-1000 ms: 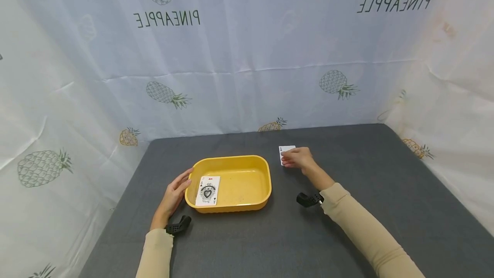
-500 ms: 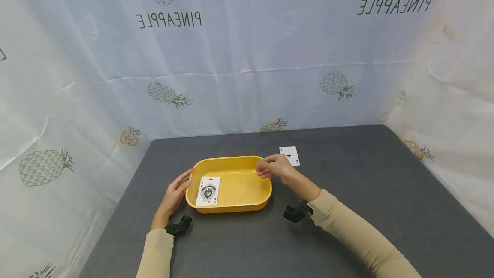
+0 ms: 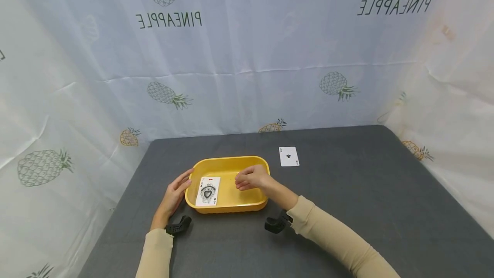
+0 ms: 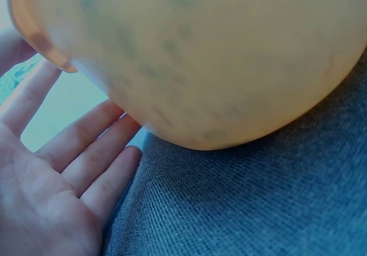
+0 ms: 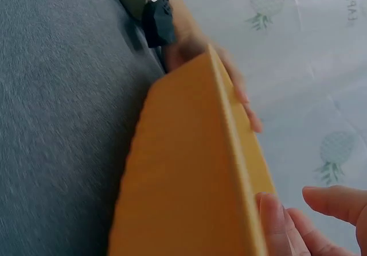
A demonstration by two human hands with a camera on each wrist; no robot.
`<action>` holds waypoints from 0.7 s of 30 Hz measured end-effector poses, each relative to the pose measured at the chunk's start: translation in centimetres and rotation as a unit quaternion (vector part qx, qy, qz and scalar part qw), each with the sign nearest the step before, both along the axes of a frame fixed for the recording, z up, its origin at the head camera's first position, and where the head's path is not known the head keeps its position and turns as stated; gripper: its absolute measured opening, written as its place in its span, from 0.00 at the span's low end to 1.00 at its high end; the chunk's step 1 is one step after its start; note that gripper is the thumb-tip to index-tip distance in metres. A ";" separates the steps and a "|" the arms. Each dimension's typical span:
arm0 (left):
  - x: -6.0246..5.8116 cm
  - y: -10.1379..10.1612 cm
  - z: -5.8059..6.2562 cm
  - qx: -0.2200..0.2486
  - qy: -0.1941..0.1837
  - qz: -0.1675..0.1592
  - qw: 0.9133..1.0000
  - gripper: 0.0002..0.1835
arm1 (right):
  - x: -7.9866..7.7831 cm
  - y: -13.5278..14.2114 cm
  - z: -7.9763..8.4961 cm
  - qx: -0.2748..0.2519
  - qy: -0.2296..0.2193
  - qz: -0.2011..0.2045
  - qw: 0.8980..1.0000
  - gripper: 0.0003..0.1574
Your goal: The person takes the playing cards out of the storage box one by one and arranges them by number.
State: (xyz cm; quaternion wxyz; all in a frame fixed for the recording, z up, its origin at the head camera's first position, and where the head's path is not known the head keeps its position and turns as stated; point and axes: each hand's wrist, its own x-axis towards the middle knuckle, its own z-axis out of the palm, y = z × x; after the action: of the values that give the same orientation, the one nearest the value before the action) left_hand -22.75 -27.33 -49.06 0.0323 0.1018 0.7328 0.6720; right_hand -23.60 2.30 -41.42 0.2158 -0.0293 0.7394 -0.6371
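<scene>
A yellow tray (image 3: 231,208) stands on the grey table. My left hand (image 3: 174,195) rests on its left end; the left wrist view shows straight, spread fingers (image 4: 86,135) along the tray's outer wall. At the left inside the tray lies an ornate ace of spades (image 3: 207,191), overlapping a card with a red mark at its top edge. My right hand (image 3: 252,178) is over the right half of the tray. In the right wrist view its thumb and fingers stand apart, with no card visible between them. Behind the tray to the right lies an ace of clubs (image 3: 288,156), face up.
The grey cloth-covered table (image 3: 347,192) reaches back to a white curtain (image 3: 239,55) printed with pineapples. Each wrist carries a black camera band (image 3: 179,225) below a beige sleeve (image 3: 339,235).
My right hand has left the ace of clubs and moved leftward over the tray. The ace of clubs stays on the table, slightly turned. My left hand and the tray hold still.
</scene>
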 end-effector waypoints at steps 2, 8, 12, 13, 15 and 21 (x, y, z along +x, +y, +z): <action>0.0 -0.1 -0.1 0.002 0.003 -0.004 1.000 0.30 | 0.2 -0.8 -0.7 -0.003 -0.008 0.000 1.000 0.15; 0.0 0.0 0.0 0.006 0.006 -0.008 1.000 0.30 | 0.2 -2.4 -2.2 -0.014 -0.027 -0.008 0.999 0.14; 0.0 0.2 0.2 0.005 0.002 -0.003 1.000 0.30 | 0.2 -3.6 -2.4 -0.017 -0.052 -0.016 0.998 0.12; 0.1 0.2 0.2 0.005 -0.001 -0.003 1.000 0.30 | 0.2 -3.9 -2.4 -0.018 -0.063 -0.021 0.998 0.11; 0.0 0.2 0.2 0.003 -0.005 0.001 1.000 0.30 | 0.2 -4.4 -2.4 -0.016 -0.083 -0.033 0.996 0.09; -0.1 0.1 0.2 0.004 -0.009 0.002 1.000 0.30 | 0.1 -5.5 -2.6 0.003 -0.115 -0.086 0.990 0.08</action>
State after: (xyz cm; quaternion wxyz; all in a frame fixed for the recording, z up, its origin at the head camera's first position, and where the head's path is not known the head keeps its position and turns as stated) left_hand -22.88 -27.20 -48.89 0.0374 0.0941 0.7301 0.6758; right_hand -23.49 -3.17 -44.02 0.2438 0.1086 0.7110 -0.6506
